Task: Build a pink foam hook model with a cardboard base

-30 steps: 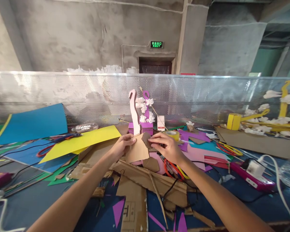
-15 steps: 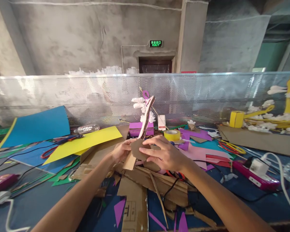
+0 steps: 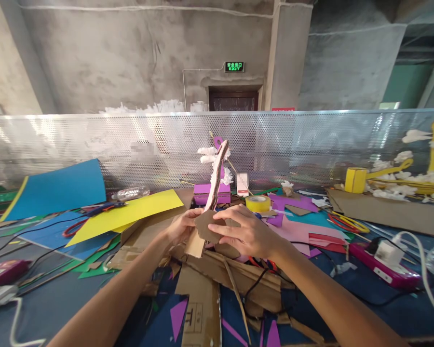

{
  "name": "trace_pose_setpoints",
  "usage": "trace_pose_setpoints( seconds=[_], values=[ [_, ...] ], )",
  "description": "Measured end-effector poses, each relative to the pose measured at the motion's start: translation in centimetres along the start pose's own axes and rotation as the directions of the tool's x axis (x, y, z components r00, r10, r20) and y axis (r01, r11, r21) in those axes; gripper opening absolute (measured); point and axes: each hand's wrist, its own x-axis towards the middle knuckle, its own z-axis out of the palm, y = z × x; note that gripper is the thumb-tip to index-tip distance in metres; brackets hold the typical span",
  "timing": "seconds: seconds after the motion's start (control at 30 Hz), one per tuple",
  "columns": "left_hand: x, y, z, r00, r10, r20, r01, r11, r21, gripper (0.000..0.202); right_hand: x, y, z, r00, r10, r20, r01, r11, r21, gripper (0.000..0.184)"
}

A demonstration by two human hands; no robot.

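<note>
Cardboard shape (image 3: 214, 185), tall and slim, is held up at the centre, its pink-white stem leaning right and its layered edge turned partly to the viewer; the plain tan lower end sits between two bare hands. The left hand (image 3: 183, 225) pinches it from the left side, though some fingertips are hidden. In front of it is a small brown cardboard piece (image 3: 207, 225), angular and flat. The right hand (image 3: 248, 231) lays its fingertips across this piece's face; whether its thumb closes from behind, I cannot tell. Nor can I tell whether piece and shape are joined.

To handle this well, the left pinch should probably stay low and firm, since the long stem above would swing with any slip. The right fingers would do best to press evenly, spread over the flat face, because pushing on one corner could tilt or crease the card. Lining up edges by eye before pressing hard seems wise.

Loose cardboard scraps (image 3: 255, 282) lie beneath the hands on the blue surface (image 3: 58, 299), so the work has no level support there. A purple box (image 3: 202, 189) stands just beyond, with a yellow tape roll (image 3: 256, 206) to its right.
</note>
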Motion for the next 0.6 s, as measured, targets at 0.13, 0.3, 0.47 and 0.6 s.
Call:
trace_pose_setpoints(
  seconds=[0.13,0.3,0.47,0.6],
  values=[
    [0.1,0.1,0.2,0.999,0.039,0.013,-0.039,0.999,-0.018,0.036,0.0,0.0,0.1,1.0,-0.006,-0.026,0.006,1.0,0.001,0.028],
    [0.1,0.3,0.8,0.999,0.043,0.002,-0.043,0.998,-0.036,0.034,-0.2,0.3,0.0,1.0,-0.006,-0.027,0.007,1.0,0.013,0.031],
    [0.1,0.7,0.6,0.993,0.106,-0.041,-0.106,0.994,0.011,0.031,-0.9,0.8,0.2,0.997,0.076,0.016,-0.077,0.995,0.063,0.034],
    [0.2,1.3,0.1,0.944,0.289,-0.161,-0.239,0.933,0.27,0.028,-1.1,1.1,0.7,0.943,0.32,-0.088,-0.301,0.937,0.179,0.027]
  ],
)
